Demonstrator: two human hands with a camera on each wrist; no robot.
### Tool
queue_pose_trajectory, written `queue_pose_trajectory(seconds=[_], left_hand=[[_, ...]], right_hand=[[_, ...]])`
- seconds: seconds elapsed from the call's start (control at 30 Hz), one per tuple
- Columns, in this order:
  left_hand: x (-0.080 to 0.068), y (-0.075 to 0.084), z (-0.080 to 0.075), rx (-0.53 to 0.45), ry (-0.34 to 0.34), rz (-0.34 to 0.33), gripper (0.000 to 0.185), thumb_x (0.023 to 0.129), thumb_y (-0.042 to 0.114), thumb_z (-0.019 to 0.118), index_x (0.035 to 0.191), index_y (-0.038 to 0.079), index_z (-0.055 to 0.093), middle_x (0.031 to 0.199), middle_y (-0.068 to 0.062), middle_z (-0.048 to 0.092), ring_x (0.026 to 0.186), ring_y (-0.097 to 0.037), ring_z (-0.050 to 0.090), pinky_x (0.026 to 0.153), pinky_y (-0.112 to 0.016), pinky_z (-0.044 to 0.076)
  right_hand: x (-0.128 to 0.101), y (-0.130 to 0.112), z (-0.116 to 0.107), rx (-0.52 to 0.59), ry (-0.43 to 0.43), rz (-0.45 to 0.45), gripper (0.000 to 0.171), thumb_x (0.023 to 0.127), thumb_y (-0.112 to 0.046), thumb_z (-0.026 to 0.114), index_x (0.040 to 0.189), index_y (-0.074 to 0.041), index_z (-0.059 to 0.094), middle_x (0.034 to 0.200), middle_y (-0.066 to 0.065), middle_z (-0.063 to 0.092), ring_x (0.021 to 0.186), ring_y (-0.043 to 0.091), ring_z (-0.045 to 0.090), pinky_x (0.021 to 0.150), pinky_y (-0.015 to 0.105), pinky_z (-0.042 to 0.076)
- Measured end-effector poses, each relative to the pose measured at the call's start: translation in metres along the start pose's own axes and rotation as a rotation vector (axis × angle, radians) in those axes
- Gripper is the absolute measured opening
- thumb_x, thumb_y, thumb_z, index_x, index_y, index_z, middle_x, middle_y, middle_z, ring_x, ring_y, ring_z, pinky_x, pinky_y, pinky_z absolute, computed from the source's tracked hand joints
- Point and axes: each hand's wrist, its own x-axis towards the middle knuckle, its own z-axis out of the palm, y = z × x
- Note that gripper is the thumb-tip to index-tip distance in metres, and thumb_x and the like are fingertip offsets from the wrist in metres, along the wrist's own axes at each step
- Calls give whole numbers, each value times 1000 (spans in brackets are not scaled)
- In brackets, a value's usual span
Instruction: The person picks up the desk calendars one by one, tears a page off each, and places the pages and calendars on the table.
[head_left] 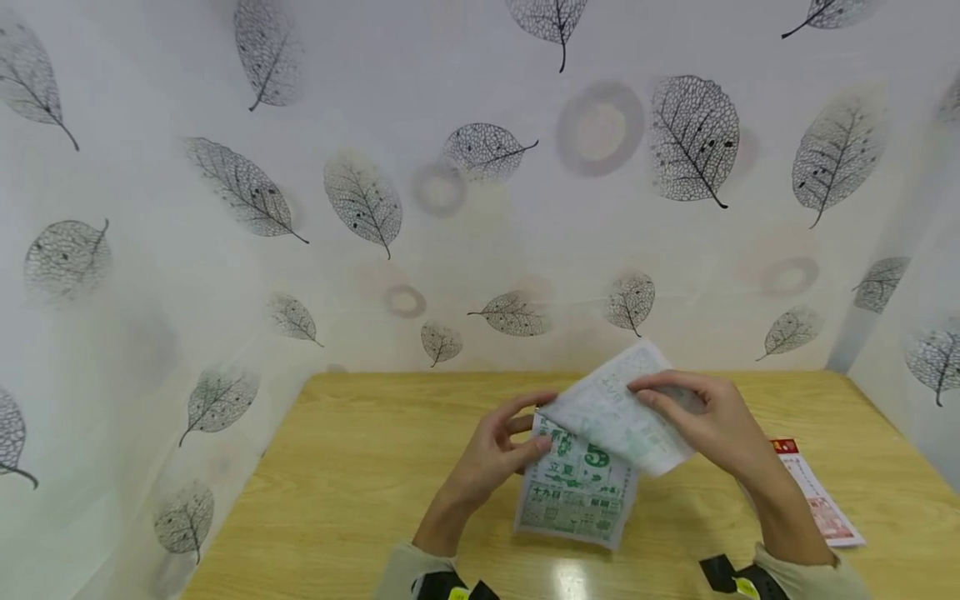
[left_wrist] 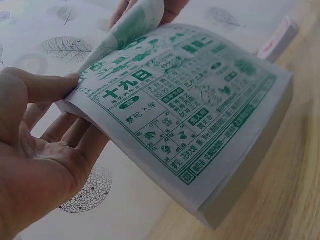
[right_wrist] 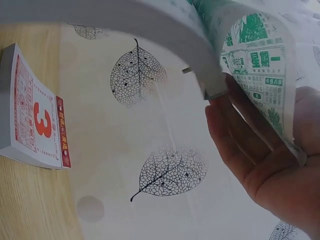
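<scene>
A thick tear-off calendar printed in green is tilted above the table. My left hand grips its upper left edge, thumb on the printed face and fingers beneath, as the left wrist view shows. My right hand pinches a thin top page between thumb and fingers. This page is folded back toward the upper right, its pale reverse facing up. The printed side of the curled page shows in the right wrist view. Under it, the sheet with a large green 5 is partly covered.
A second calendar block with a red top band lies on the wooden table at the right, partly behind my right forearm. Its face bears a red 3. Leaf-patterned sheeting rises behind the table and at both sides.
</scene>
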Motion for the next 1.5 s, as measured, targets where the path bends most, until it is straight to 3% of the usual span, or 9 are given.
queue_pose_trajectory(seconds=[0.2,0.67,0.87,1.07,1.5], left_hand=[[0,-5,0,-1,-24,16,58,102,0,59,155,14,43,138,-23,58,98,-24,73,78,-42,63],[1,-1,5,-21,-63,7,64,100,-1,62,157,18,42,142,-23,56,97,-22,74,82,-45,62],[1,-1,7,-37,-56,9,64,99,-4,61,157,15,42,141,-22,57,96,-22,73,81,-42,63],[2,0,8,-46,-60,8,65,99,-4,61,157,18,42,143,-21,55,99,-23,73,83,-45,62],[1,0,10,-37,-48,36,62,100,-3,60,156,18,44,141,-23,55,101,-23,73,82,-44,62]], right_hand=[[0,4,1,11,35,5,17,99,-5,68,113,-7,78,110,-5,74,76,13,69,55,28,57],[1,13,-2,33,33,88,20,104,-16,63,117,-8,77,118,6,72,78,16,68,56,32,59],[1,13,-4,55,45,158,25,104,-22,64,118,-6,76,117,-3,70,75,17,68,55,34,59],[0,15,-6,83,50,155,25,104,-19,63,119,-3,75,117,-9,69,77,15,67,56,33,60],[2,18,-8,171,76,197,28,104,-16,63,123,4,71,123,-13,64,96,11,64,64,28,59]])
